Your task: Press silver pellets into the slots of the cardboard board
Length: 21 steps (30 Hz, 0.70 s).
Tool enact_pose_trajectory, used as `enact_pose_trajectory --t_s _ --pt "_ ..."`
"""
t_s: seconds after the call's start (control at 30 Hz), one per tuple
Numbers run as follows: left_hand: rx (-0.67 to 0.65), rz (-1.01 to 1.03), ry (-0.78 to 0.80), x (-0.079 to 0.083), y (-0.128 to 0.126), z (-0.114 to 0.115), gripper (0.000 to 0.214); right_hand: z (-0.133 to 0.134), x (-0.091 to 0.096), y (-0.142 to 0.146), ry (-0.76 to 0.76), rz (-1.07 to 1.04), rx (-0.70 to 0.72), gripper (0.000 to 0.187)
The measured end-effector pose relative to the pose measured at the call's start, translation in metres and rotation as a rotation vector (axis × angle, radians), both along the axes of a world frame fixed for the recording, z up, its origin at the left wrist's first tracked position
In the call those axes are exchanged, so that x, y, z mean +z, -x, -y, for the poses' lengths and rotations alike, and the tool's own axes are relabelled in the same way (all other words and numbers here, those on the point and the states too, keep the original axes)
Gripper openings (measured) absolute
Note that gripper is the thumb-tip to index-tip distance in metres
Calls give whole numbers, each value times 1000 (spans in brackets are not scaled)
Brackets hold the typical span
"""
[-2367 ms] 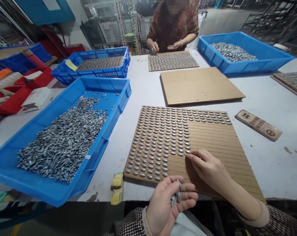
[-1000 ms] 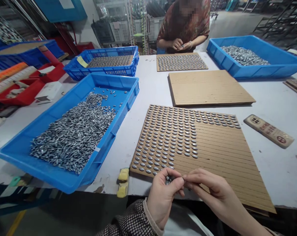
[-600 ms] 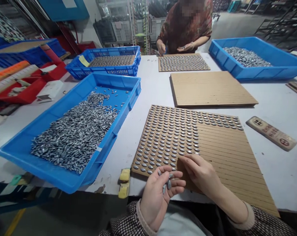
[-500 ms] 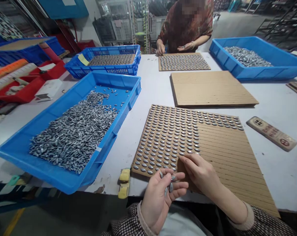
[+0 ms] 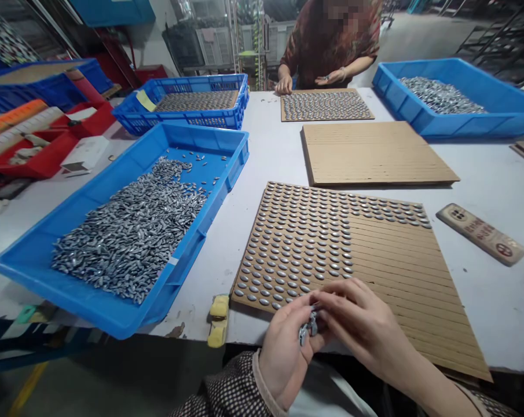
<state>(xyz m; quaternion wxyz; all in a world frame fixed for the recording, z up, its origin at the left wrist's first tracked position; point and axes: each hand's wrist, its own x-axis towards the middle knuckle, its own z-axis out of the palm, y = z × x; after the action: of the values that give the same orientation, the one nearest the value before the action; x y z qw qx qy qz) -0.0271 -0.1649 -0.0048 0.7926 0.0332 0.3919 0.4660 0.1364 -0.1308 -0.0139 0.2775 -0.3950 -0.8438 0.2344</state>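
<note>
Grey pcs (image 5: 305, 334) held in curled L fingers (image 5: 321, 343), R fingers (image 5: 340, 302) bunched there, can't tell if pinching; red-txt bar (image 5: 481, 234) illegible.

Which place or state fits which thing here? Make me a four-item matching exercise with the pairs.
1. Left hand
2. Yellow object
3. Printed bar
4. Near blue tray

A. Heaped with loose pieces
B. Right of the partly filled board
C. Cupping a few silvery pieces
D. Between the near tray and that board

Pairs: 1-C, 2-D, 3-B, 4-A
</note>
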Motion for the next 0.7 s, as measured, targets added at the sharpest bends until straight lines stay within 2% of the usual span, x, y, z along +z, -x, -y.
enact_pose_trajectory --t_s 0.07,0.27,0.37,0.53,0.7 --pt "-30 -7 -23 0 -4 0 26 3 1 1 5 32 32 31" --pt "-38 -64 -45 -8 -13 4 15 10 1 -6 89 -22 10 18" --pt "-94 -104 -80 -10 -15 6 21 16 1 -13 122 -93 -30 14" --pt "-167 -166 -84 -19 -21 6 32 24 -6 -21 74 -186 -32 18" --pt "-142 -180 -91 -23 -27 2 32 24 -8 -24 -1 -151 -3 25"
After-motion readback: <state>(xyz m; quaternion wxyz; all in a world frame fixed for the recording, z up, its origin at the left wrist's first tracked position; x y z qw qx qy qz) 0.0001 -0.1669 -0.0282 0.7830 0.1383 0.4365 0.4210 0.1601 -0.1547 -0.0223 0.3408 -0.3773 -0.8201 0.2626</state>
